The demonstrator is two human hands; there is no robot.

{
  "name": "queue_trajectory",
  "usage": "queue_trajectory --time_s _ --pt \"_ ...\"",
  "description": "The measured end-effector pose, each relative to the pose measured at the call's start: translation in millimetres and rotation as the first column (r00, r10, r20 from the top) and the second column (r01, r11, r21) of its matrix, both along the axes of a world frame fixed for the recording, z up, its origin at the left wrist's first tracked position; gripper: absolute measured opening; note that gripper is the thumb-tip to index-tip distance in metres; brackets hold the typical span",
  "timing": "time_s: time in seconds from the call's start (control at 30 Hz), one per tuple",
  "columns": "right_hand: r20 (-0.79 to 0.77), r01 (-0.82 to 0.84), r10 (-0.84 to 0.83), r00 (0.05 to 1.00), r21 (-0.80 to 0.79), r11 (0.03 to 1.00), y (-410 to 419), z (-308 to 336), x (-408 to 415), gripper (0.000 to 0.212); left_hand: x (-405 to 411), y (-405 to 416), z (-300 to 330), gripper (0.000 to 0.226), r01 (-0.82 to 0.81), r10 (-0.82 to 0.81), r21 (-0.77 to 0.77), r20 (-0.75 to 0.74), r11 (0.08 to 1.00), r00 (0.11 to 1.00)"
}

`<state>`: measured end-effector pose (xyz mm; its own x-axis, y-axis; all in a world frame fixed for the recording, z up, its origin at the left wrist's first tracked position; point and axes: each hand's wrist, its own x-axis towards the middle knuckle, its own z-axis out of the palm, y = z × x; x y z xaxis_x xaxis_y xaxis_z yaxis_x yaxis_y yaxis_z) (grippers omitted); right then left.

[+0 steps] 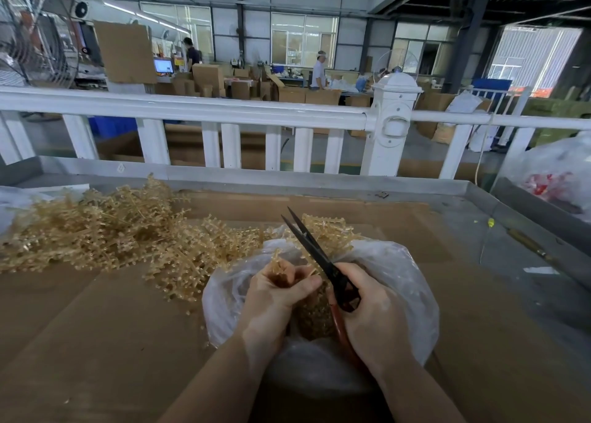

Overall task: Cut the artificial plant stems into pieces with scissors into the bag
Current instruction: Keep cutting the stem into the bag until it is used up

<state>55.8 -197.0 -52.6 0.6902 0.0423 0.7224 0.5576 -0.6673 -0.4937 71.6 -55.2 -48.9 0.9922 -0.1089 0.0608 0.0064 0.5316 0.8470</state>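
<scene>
Gripping stems (281,272) w/ left hand (275,298), scissors (315,256) in right hand (367,314), over bag (399,272).

White railing (198,111) (cardboard boxes (291,95) beyond)

Single head-worn view, forward and down, close over the worktable (479,205).

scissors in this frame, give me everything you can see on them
The scissors have two long, dark, narrow pointed blades and reddish-brown handle loops. The blades stand slightly apart, tips pointing up and away over the open clear plastic bag. The right hand grips the handles, fingers curled round them. The left hand holds a stem bundle just left of the blades. The pivot is dark, detail unclear.
</scene>
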Motion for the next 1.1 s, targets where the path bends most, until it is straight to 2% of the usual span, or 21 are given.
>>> queue_trajectory --time_s 0.17,0.23,0.37,0.47,0.53,0.6,0.67,0.83,0.93,1.1 --pt "-0.011 -0.025 0.025 1.000 -0.019 1.000 0 -1 0 0.028 0 -2 0 0.030 -0.075 0.074 -0.023 -0.035 0.997 0.997" --pt "-0.026 0.004 -0.005 1.000 -0.018 1.000 0 -2 0 0.029 0 -1 2 0.027 -0.092 0.086 -0.074 -0.081 0.993 0.993" --pt "-0.108 0.106 -0.112 0.988 -0.053 0.993 -1 -3 1 0.033 5 3 2 0.020 -0.251 0.191 -0.234 -0.253 0.939 0.948" --pt "-0.160 0.110 -0.124 0.979 -0.092 0.990 -1 -3 1 0.036 7 6 3 0.017 -0.293 0.209 -0.287 -0.287 0.912 0.935" --pt "-0.179 0.101 -0.123 0.976 -0.128 0.987 -1 -4 1 0.036 7 7 3 0.022 -0.302 0.209 -0.310 -0.299 0.901 0.931" --pt "-0.185 0.097 -0.121 0.975 -0.136 0.986 -1 -5 2 0.037 8 8 2 0.036 -0.310 0.215 -0.324 -0.296 0.894 0.931" --pt "-0.175 0.104 -0.125 0.977 -0.125 0.987 -1 -6 3 0.038 9 9 1 0.038 -0.298 0.215 -0.311 -0.274 0.903 0.937" --pt "-0.111 0.110 -0.110 0.988 -0.010 0.994 -3 -6 1 0.036 7 7 -1 0.022 -0.244 0.202 -0.190 -0.218 0.951 0.955" --pt "-0.073 0.094 -0.092 0.993 0.029 0.995 -3 -8 3 0.031 6 5 -1 0.026 -0.184 0.161 -0.126 -0.173 0.975 0.972" --pt "-0.104 -0.061 0.073 0.992 0.113 0.992 -8 -7 5 0.031 4 3 -1 0.031 -0.088 0.079 -0.093 -0.094 0.992 0.992"
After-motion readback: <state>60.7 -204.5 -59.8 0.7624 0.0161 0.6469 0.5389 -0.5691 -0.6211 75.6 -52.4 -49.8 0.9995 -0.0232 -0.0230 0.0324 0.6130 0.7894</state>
